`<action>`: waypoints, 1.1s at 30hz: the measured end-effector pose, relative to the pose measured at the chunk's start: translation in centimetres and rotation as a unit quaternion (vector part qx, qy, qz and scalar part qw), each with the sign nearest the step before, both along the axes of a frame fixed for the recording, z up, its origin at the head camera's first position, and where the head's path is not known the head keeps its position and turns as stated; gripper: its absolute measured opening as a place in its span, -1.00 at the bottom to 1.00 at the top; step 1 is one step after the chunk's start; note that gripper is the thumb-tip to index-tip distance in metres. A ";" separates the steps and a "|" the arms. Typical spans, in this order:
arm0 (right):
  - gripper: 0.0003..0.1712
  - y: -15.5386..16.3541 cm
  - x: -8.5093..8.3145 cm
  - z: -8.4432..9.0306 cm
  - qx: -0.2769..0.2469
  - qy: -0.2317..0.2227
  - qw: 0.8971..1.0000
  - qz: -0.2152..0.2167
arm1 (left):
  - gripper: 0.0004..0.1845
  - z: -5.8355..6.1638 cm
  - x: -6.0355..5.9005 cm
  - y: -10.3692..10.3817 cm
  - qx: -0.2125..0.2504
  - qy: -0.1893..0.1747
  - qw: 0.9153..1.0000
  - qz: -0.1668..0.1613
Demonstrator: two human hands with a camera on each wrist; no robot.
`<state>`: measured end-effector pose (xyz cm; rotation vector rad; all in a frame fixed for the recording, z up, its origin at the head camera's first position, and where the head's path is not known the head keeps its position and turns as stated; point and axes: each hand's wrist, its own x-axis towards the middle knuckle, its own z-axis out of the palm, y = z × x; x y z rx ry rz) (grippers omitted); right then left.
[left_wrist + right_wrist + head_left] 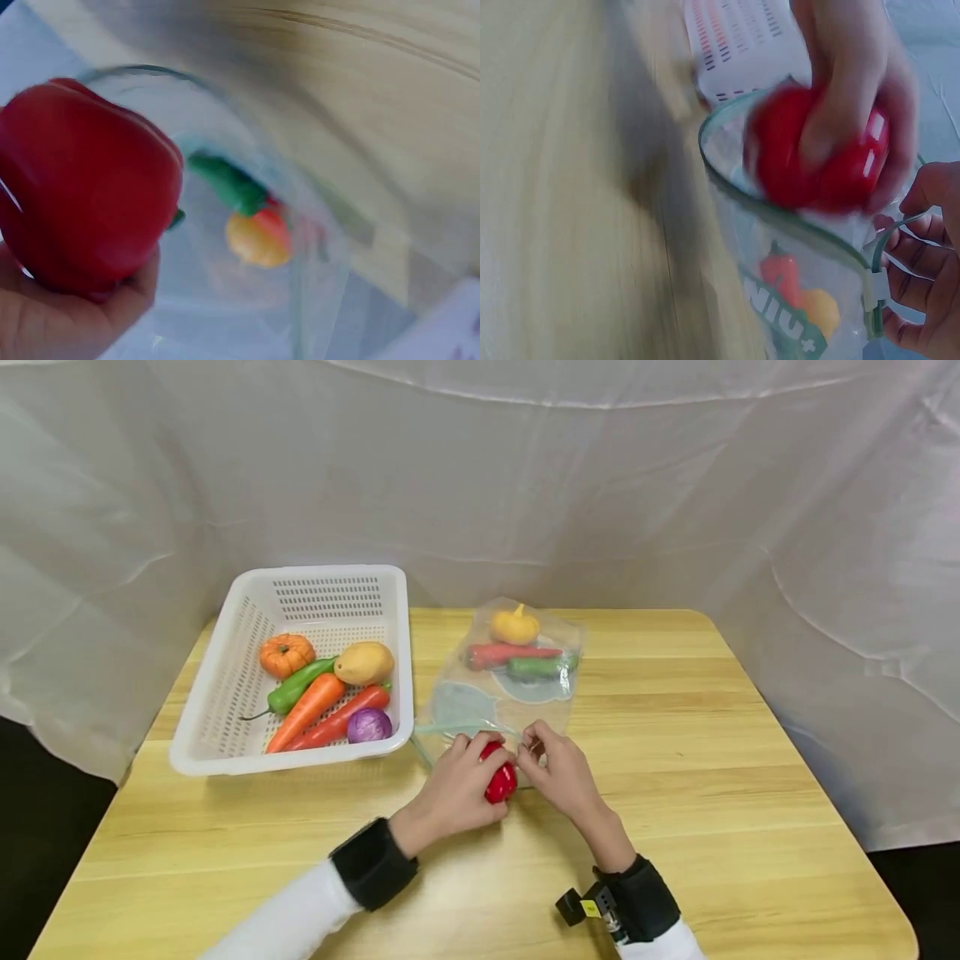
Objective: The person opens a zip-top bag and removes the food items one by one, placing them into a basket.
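Observation:
My left hand [453, 787] grips a red bell pepper [501, 783] at the mouth of a clear zip bag [461, 702]. In the right wrist view the bell pepper [791, 150] overlaps the green-edged opening, fingers wrapped over it. My right hand [562, 772] pinches the bag's rim close to the white zip slider [875, 291], the opening held wide. Through the plastic show a small yellow pumpkin [514, 626], a red chili pepper [495, 655] and a green pepper [536, 667], toward the bag's far end.
Left of the bag stands a white perforated basket [187, 752]. Inside it lie an orange pumpkin [287, 655], a green chili [300, 685], a carrot [311, 706], a red chili [337, 723], a potato [365, 662] and a purple vegetable [369, 726]. A pale cloth [525, 485] hangs behind the wooden table [750, 827].

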<state>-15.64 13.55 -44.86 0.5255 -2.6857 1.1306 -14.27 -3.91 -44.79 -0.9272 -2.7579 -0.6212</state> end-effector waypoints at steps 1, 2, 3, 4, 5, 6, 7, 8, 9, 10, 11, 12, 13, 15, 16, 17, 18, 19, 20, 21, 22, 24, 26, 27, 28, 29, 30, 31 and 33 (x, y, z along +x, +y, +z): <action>-0.95 0.0 0.0 0.0 0.000 0.001 1.000 0.001 | -0.45 0.4 0.7 -0.5 0.015 -0.001 1.000 -0.009; -0.95 0.0 0.0 0.0 0.001 0.002 1.000 0.001 | -0.45 0.8 1.4 -1.0 0.036 -0.004 0.999 -0.014; -0.95 0.0 -0.1 0.0 0.002 0.002 1.000 0.002 | -0.46 1.2 2.1 -1.5 0.058 -0.002 0.998 -0.019; -0.95 0.0 -0.1 0.0 0.002 0.002 1.000 0.003 | -0.46 1.7 2.7 -2.0 0.080 0.007 0.997 -0.021; -0.95 -0.1 -0.1 0.0 0.003 0.003 1.000 0.004 | -0.45 2.0 3.1 -2.5 0.104 0.026 0.994 -0.023; -0.97 -0.1 -0.1 0.0 0.002 0.003 1.000 0.005 | -0.45 2.4 3.3 -3.0 0.126 0.051 0.990 -0.021; -0.98 -0.1 -0.1 0.0 0.002 0.003 1.000 0.006 | -0.44 2.7 3.4 -3.7 0.146 0.081 0.986 -0.017; -0.98 -0.2 -0.1 0.1 0.001 0.002 1.000 0.007 | -0.44 3.1 3.3 -4.4 0.167 0.108 0.980 -0.006; -0.98 -0.2 -0.1 0.1 -0.001 0.002 1.000 0.008 | -0.44 3.3 3.1 -5.1 0.185 0.136 0.973 0.011; -0.97 -0.2 -0.1 0.1 -0.002 0.002 1.000 0.008 | -0.45 3.3 2.6 -6.0 0.200 0.164 0.965 0.030; -0.96 -0.2 -0.1 0.1 -0.003 0.003 1.000 0.008 | -0.46 3.3 2.0 -6.9 0.212 0.186 0.958 0.056; -0.96 -0.2 -0.1 0.1 -0.005 0.002 1.000 0.007 | -0.47 3.2 1.4 -7.9 0.218 0.197 0.952 0.087; -0.97 -0.2 -0.1 0.1 -0.006 0.001 1.000 0.007 | -0.50 3.0 0.7 -8.9 0.220 0.199 0.947 0.120; -0.97 -0.2 -0.2 0.0 -0.007 0.000 1.000 0.009 | -0.53 2.2 -0.7 -10.8 0.219 0.188 0.939 0.189; -0.97 -0.2 -0.2 0.0 -0.006 -0.001 1.000 0.010 | -0.54 1.8 -1.3 -11.6 0.214 0.174 0.936 0.221; -0.97 -0.2 -0.2 -0.1 -0.006 -0.001 1.000 0.012 | -0.56 1.4 -1.8 -12.3 0.208 0.156 0.933 0.248; -0.97 -0.2 -0.2 -0.1 -0.005 -0.002 1.000 0.013 | -0.57 1.1 -2.1 -12.9 0.200 0.135 0.933 0.269; -0.97 -0.2 -0.1 -0.1 -0.005 -0.003 1.000 0.014 | -0.57 0.9 -2.4 -13.3 0.195 0.112 0.933 0.282; -0.97 -0.2 -0.1 -0.1 -0.006 -0.003 1.000 0.013 | -0.55 0.8 -2.6 -13.5 0.186 0.089 0.934 0.291; -0.98 -0.2 -0.1 0.0 -0.007 -0.003 1.000 0.013 | -0.54 0.7 -2.7 -13.7 0.177 0.064 0.936 0.297; -0.98 -0.2 -0.1 0.0 -0.009 -0.003 1.000 0.012 | -0.54 0.7 -2.8 -13.7 0.172 0.045 0.938 0.299; -0.97 -0.2 0.0 0.1 -0.010 -0.001 1.000 0.011 | -0.52 0.8 -2.9 -13.6 0.164 0.020 0.941 0.296; -0.98 -0.2 -0.1 0.2 -0.010 0.000 1.000 0.014 | -0.51 0.8 -2.9 -13.5 0.158 0.011 0.942 0.294; -0.99 -0.2 -0.1 0.2 -0.008 0.000 1.000 0.016 | -0.53 0.7 -2.8 -13.5 0.162 0.016 0.942 0.294; -0.98 -0.2 -0.1 0.2 -0.007 -0.001 1.000 0.017 | -0.55 0.6 -2.8 -13.5 0.166 0.026 0.941 0.294; -0.96 -0.2 -0.1 0.2 -0.006 -0.003 1.000 0.018 | -0.58 0.5 -2.8 -13.5 0.170 0.038 0.940 0.293; -0.95 -0.2 -0.1 0.2 -0.006 -0.004 1.000 0.017 | -0.62 0.4 -2.8 -13.5 0.174 0.052 0.939 0.292; -0.96 -0.2 -0.1 0.2 -0.007 -0.005 1.000 0.016 | -0.66 0.3 -2.8 -13.5 0.177 0.067 0.938 0.292; -0.96 -0.2 -0.2 0.3 -0.008 -0.005 1.000 0.013 | -0.71 0.1 -2.9 -13.5 0.181 0.091 0.934 0.293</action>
